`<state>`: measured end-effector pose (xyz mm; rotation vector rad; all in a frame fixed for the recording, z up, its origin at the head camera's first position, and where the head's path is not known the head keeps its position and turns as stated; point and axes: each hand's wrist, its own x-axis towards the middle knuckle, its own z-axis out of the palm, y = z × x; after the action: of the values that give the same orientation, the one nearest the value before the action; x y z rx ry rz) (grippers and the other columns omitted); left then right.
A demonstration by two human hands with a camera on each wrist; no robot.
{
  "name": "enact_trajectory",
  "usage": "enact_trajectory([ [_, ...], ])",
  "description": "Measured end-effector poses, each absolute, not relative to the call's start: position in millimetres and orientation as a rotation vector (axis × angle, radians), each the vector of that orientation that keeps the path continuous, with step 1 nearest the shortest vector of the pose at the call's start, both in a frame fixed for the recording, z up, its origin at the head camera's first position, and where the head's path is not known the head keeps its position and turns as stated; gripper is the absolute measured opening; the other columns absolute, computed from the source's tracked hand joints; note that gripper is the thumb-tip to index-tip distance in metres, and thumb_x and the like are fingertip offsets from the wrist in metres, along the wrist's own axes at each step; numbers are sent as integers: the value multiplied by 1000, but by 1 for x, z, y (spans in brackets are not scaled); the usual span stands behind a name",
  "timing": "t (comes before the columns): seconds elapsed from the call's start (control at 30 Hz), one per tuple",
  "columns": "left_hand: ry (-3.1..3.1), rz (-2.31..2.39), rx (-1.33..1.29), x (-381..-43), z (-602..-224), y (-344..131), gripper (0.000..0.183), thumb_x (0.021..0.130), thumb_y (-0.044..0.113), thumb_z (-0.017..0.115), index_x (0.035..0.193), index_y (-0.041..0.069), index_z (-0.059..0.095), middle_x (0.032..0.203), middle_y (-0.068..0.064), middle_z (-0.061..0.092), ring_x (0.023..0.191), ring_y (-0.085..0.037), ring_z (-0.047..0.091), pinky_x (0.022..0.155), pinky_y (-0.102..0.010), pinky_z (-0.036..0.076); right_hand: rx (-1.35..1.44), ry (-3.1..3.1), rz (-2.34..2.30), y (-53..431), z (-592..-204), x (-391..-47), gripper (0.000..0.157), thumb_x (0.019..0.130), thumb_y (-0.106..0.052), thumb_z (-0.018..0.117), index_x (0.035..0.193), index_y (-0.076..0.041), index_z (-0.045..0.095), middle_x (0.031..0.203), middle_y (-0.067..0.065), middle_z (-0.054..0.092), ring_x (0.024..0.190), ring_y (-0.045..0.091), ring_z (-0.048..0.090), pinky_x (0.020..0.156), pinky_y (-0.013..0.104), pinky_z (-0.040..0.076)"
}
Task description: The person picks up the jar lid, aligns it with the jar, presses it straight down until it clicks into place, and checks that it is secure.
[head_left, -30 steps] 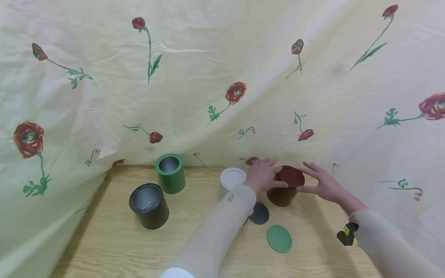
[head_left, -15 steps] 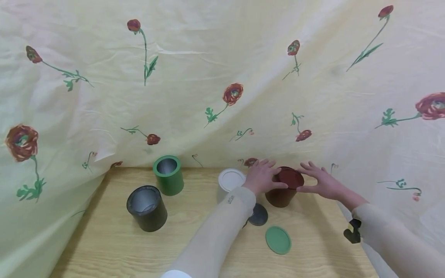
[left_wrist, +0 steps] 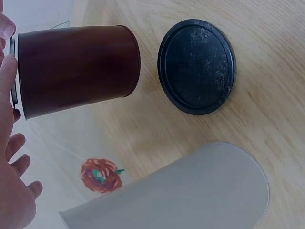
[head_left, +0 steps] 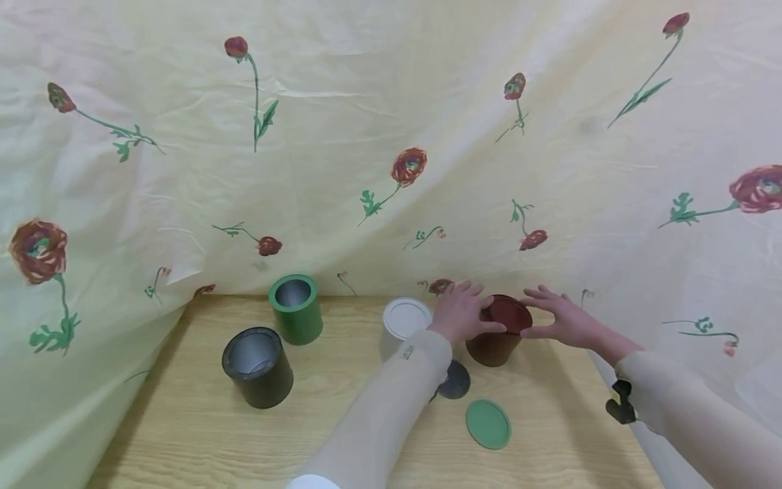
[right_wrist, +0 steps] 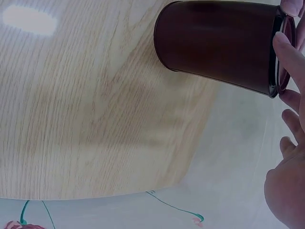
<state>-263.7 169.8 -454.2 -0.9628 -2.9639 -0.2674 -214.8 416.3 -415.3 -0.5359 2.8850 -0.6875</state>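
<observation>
A dark red-brown can (head_left: 491,350) stands upright on the wooden table at the right, its matching lid (head_left: 510,313) on top. From the left, my left hand (head_left: 459,314) holds the lid's edge with thumb and forefinger. Opposite it, my right hand (head_left: 565,326) holds the lid's right edge the same way, the other fingers spread loosely. In the left wrist view, the lid's rim shows as a thin band at the mouth of the can (left_wrist: 78,69). The right wrist view shows my thumb lying on the rim of the can's lid (right_wrist: 286,78).
A white can (head_left: 406,316) with its lid on stands left of the brown one, partly behind my left sleeve. A black lid (head_left: 455,382) and a green lid (head_left: 488,424) lie in front. An uncovered black can (head_left: 263,377) and green can (head_left: 301,322) stand at left. Floral cloth (head_left: 342,204) hangs behind.
Both hands stay at the brown can's lid with hardly any movement. The head view has shifted slightly.
</observation>
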Motion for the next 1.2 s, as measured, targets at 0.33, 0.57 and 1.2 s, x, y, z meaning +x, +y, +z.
enact_trajectory([
  [0.33, -2977, -232, -926, -262, -455, 173, 75, 94, 84, 52, 155, 41, 57, 164, 10, 49, 155, -17, 37, 129, -45, 31, -540, 2873, -702, 418, -415, -221, 70, 89, -31, 88, 143, 4, 62, 158, 39, 42, 153, 65, 17, 115, 88, 7],
  [0.57, -2980, -193, -898, -263, -455, 178, 73, 94, 84, 52, 153, 41, 59, 159, 10, 53, 153, -17, 40, 127, -45, 34, -528, 2867, -662, 418, -414, -226, 69, 89, -33, 88, 143, 3, 62, 159, 39, 41, 153, 65, 16, 115, 87, 6],
  [1.2, -2918, -13, -964, -264, -450, 174, 75, 95, 87, 44, 147, 38, 65, 161, 10, 51, 154, -16, 36, 127, -44, 33, -635, 2917, -311, 410, -401, -235, 75, 84, -47, 89, 140, -1, 68, 155, 33, 50, 150, 61, 29, 116, 85, 12],
])
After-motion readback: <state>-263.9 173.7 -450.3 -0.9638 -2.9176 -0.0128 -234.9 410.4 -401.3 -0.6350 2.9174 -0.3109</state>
